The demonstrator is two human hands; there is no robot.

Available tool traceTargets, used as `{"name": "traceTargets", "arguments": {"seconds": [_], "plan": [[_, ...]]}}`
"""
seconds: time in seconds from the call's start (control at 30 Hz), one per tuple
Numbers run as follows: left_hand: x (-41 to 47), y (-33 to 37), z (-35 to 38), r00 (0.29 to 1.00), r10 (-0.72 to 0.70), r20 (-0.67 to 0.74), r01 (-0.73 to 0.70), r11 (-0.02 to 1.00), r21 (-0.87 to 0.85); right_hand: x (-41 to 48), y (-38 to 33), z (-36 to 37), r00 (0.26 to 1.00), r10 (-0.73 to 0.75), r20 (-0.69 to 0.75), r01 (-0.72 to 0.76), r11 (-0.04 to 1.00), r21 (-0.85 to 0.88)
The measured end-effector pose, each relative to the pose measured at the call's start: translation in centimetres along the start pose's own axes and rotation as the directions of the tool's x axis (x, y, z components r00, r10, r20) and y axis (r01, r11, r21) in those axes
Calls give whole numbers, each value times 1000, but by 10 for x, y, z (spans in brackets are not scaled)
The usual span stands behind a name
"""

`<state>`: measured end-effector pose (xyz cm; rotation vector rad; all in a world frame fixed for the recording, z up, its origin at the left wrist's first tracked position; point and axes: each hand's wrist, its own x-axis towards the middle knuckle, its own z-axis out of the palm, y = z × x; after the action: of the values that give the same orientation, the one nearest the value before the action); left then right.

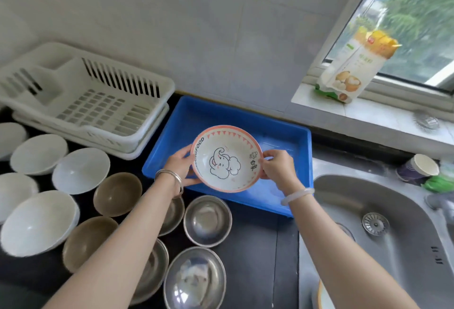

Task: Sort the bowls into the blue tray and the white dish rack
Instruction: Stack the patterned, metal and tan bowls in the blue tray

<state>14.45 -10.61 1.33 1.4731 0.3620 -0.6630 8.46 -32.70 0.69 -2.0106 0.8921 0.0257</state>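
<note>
Head view: patterned bowl (pixel 226 158) held over the blue tray (pixel 282 136), tilted so its inside faces the camera. Bowl is white inside with a pink-orange rim, a band of small triangles below the rim, a line-drawn elephant in the middle, the word "FOOD" readable on the left wall and dark characters on the right wall. Whether its base touches the tray floor cannot be told.

Left hand (pixel 180 165): fingers (pixel 189 181) closed on the bowl's left edge, thumb on the rim, the rest under the outer wall. Metal bangles at that wrist.

Right hand (pixel 277 168): fingers (pixel 269 155) pinched on the right rim, thumb inside, others behind. Pale bangle at that wrist.

Blue tray sits on the dark table (pixel 255 247), against the tiled wall, with nothing else in it. White dish rack (pixel 81 97) stands just beside it on the left, no bowls in it.

Left of the arms on the table: white bowls (pixel 39 222), brown bowls (pixel 118 194), steel bowls (pixel 207 221), all upright and close together. Sink (pixel 383 230) to the right; a food packet (pixel 353 67) on the window sill.
</note>
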Motion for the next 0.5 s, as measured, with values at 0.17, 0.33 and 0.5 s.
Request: {"name": "traceTargets", "arguments": {"seconds": [0.17, 0.33, 0.5], "plan": [[45, 9, -14, 998, -46, -46, 47, 998, 29, 31, -9, 41, 998, 57, 11, -58, 998, 36], [76, 7, -28, 993, -83, -82, 88, 995, 48, 48, -9, 67, 992, 100, 74, -109, 986, 126], [94, 4, -33, 989, -105, -103, 109, 993, 35, 57, -6, 83, 989, 130, 69, -140, 976, 168]]}}
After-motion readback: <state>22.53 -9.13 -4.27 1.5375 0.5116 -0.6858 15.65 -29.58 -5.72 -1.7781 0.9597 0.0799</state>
